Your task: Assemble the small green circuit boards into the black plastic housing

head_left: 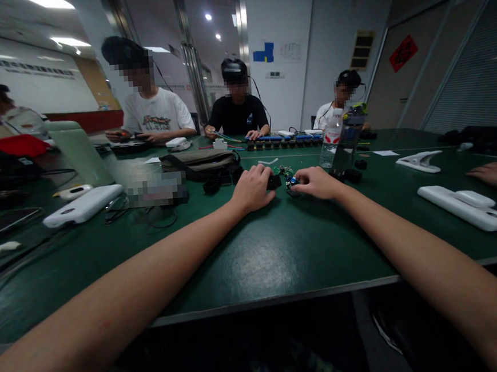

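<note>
From my remote view, the left hand (252, 188) curves round the left end of a small black plastic-looking block (275, 181), perhaps steadying it; firm grip, cannot tell. Right of the block, the right hand (317, 182) pinches a small blue-and-black part (291, 183), presumably for control.

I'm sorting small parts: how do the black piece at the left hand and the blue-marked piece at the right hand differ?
Colour: the black piece looks plain and dark, while the blue-marked piece shows bright blue among darker bits.
Hold: the right hand pinches the blue-marked piece; whether the left hand grips or only touches the black piece is unclear.
Both are small and partly covered by fingers.
</note>
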{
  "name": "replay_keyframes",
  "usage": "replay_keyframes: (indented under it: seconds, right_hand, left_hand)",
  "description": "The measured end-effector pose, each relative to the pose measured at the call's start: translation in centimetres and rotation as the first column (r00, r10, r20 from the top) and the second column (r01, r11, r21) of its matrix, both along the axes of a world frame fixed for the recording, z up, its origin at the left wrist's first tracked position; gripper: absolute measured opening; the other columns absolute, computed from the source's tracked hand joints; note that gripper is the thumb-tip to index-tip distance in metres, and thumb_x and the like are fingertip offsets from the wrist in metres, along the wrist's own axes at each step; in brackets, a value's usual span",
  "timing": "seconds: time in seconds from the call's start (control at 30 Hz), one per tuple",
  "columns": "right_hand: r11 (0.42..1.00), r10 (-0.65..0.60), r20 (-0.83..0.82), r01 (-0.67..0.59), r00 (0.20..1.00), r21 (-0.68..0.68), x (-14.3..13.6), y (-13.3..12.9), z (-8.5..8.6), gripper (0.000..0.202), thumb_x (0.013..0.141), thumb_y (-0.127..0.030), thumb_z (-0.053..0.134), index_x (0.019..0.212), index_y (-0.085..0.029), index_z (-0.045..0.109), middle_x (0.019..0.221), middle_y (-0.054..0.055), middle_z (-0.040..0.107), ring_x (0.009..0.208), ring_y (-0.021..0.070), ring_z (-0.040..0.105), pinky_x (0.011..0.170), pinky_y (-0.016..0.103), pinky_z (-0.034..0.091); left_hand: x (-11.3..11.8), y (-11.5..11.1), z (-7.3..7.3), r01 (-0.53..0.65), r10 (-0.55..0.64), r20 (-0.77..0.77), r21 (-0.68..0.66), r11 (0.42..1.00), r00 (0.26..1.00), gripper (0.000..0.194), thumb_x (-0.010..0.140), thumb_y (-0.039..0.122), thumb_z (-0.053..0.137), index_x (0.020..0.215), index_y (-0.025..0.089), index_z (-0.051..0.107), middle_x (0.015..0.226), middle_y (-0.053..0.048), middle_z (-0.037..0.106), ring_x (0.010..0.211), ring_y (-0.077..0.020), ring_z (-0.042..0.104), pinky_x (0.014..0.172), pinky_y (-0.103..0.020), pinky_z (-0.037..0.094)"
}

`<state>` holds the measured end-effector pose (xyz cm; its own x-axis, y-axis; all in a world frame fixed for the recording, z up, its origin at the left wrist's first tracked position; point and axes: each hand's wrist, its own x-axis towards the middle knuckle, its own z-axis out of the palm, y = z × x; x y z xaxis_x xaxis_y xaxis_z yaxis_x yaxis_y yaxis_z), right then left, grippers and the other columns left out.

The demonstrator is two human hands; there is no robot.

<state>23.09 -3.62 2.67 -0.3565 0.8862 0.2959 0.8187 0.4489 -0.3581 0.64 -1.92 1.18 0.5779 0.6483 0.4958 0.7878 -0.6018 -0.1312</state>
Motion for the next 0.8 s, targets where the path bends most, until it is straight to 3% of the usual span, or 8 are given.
replay_keyframes:
  seconds: [0.2,0.33,0.43,0.67,0.8]
  right_hand:
    - [0.993,0.117,-0.045,-0.117,0.992,0.004,0.04,0.13,-0.19,0.026,0.082,-0.040,0.063,0.086,-0.016,0.068,0.077,0.001,0.063,0.073,0.0153,0.053,0.069,0.027,0.036]
    - [0.985,0.154,-0.071,-0.159,0.985,-0.066,0.00,0.17,-0.30,0.025,0.083,-0.040,0.063,0.088,-0.015,0.068,0.082,0.002,0.066,0.079,0.0167,0.057,0.074,0.028,0.039]
    - [0.987,0.118,-0.021,-0.119,0.993,-0.106,0.02,0.25,-0.34,0.025,0.083,-0.039,0.064,0.089,-0.015,0.069,0.085,0.003,0.068,0.080,0.0174,0.060,0.075,0.027,0.040]
    - [0.995,-0.080,0.168,0.088,0.983,-0.038,0.45,0.48,-0.03,0.023,0.084,-0.039,0.067,0.088,-0.017,0.071,0.090,0.008,0.073,0.080,0.0195,0.062,0.071,0.028,0.040]
    - [0.993,-0.114,0.193,0.118,0.974,-0.011,0.42,0.40,-0.03,0.023,0.085,-0.039,0.067,0.089,-0.016,0.072,0.092,0.009,0.073,0.081,0.0206,0.062,0.072,0.028,0.040]
  left_hand:
    - [0.03,-0.02,0.03,-0.005,0.005,-0.008,0.000,1.000,1.000,0.040,0.087,0.036,0.055,0.121,0.015,0.055,0.116,-0.015,0.063,0.111,-0.0308,0.056,0.091,-0.043,0.046]
    - [0.07,0.01,-0.07,-0.013,0.013,-0.017,-0.008,1.000,1.000,0.038,0.088,0.036,0.055,0.120,0.015,0.056,0.116,-0.015,0.064,0.110,-0.0302,0.058,0.091,-0.042,0.046]
    - [0.06,0.04,-0.14,-0.019,0.019,-0.018,-0.016,1.000,1.000,0.037,0.088,0.035,0.055,0.120,0.015,0.055,0.115,-0.014,0.065,0.110,-0.0296,0.059,0.091,-0.041,0.046]
    - [0.02,0.07,-0.13,-0.021,0.020,-0.032,-0.038,0.999,0.999,0.035,0.090,0.033,0.055,0.120,0.015,0.054,0.115,-0.014,0.066,0.109,-0.0284,0.060,0.090,-0.040,0.047]
    - [-0.05,0.10,-0.14,-0.026,0.024,-0.032,-0.067,0.997,0.999,0.037,0.087,0.028,0.056,0.122,0.015,0.053,0.116,-0.014,0.066,0.111,-0.0292,0.060,0.091,-0.040,0.048]
